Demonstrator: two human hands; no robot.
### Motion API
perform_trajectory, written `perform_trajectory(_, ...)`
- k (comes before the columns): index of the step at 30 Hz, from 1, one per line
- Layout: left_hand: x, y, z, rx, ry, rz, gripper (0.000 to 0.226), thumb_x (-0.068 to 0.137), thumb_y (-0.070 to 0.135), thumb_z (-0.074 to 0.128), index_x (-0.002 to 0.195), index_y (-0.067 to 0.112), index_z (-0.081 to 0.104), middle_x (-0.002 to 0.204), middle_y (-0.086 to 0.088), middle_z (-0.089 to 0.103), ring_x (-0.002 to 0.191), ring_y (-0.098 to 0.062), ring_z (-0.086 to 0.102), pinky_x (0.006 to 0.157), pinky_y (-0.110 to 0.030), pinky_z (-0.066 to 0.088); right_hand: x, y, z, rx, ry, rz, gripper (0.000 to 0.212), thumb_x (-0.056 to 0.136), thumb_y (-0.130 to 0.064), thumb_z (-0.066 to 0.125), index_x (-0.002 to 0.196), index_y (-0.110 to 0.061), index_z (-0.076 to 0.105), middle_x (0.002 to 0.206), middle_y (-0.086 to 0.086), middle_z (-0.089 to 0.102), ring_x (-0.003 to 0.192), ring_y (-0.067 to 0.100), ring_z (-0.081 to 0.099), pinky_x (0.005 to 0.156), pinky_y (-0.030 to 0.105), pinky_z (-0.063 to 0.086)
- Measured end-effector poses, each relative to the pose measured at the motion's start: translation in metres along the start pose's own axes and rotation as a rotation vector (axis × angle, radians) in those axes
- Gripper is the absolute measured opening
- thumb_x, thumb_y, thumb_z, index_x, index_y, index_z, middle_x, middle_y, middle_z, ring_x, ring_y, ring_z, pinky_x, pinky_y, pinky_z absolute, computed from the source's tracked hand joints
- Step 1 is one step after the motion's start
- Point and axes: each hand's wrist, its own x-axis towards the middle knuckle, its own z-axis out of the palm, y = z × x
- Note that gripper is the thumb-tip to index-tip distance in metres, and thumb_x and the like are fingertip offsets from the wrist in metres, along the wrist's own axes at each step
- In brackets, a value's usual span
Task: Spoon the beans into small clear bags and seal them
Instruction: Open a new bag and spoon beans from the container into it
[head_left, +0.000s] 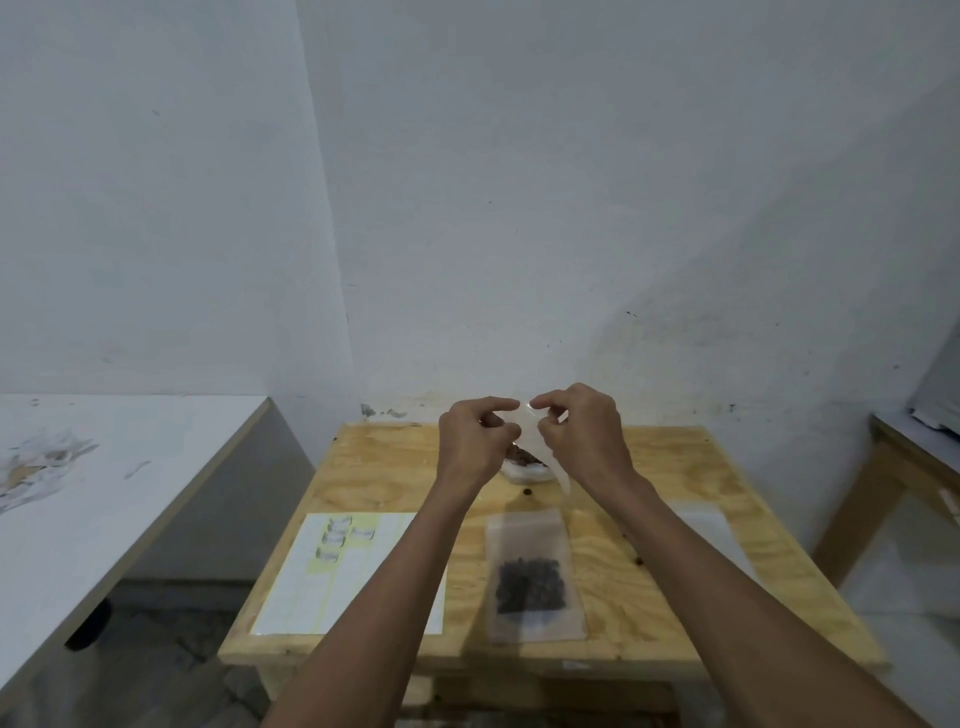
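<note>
two hands, left hand (475, 441) and right hand (582, 431), each pinch the mouth of an empty clear bag (524, 436) above the bean bowl (524, 467); limp, slippery film, best held at its rim.

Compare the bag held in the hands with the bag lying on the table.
The held bag looks empty and hangs above the table, pinched at its top by both hands; the lying bag holds dark beans and rests flat, untouched. Both are small and clear.
</note>
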Motion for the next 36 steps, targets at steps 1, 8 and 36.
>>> perform_trajectory(1, 0.0, -0.002, -0.002, 0.015, -0.016, 0.02, 0.032, 0.08, -0.001, 0.069, 0.105, 0.015, 0.08, 0.064, -0.004, 0.073, 0.058, -0.018, 0.072, 0.066, -0.029, 0.058, 0.001, 0.002, -0.001, 0.0, 0.003, -0.007, 0.033, 0.089, -0.001, 0.062, 0.109, -0.02, 0.08, 0.095, 0.002, 0.066, 0.081, 0.016, 0.062, 0.08, 0.036, 0.057)
perform_trajectory(8, 0.004, -0.005, -0.008, 0.032, 0.004, 0.25, 0.027, 0.085, 0.011, 0.068, 0.107, 0.025, 0.077, 0.108, 0.002, 0.065, 0.095, -0.004, 0.066, 0.069, -0.012, 0.051, 0.003, 0.004, -0.005, 0.159, 0.022, -0.046, 0.03, 0.091, -0.001, 0.064, 0.112, -0.016, 0.08, 0.095, 0.0, 0.067, 0.064, 0.011, 0.065, 0.068, 0.034, 0.061)
perform_trajectory(36, 0.008, -0.048, -0.005, 0.061, 0.03, 0.402, 0.096, 0.058, 0.066, 0.089, 0.136, 0.022, 0.057, 0.121, 0.01, 0.062, 0.114, -0.011, 0.06, 0.093, -0.038, 0.053, 0.013, 0.027, -0.004, 0.692, -0.11, 0.361, 0.014, 0.092, -0.015, 0.071, 0.1, -0.014, 0.083, 0.093, -0.002, 0.079, 0.08, 0.011, 0.071, 0.066, 0.023, 0.057)
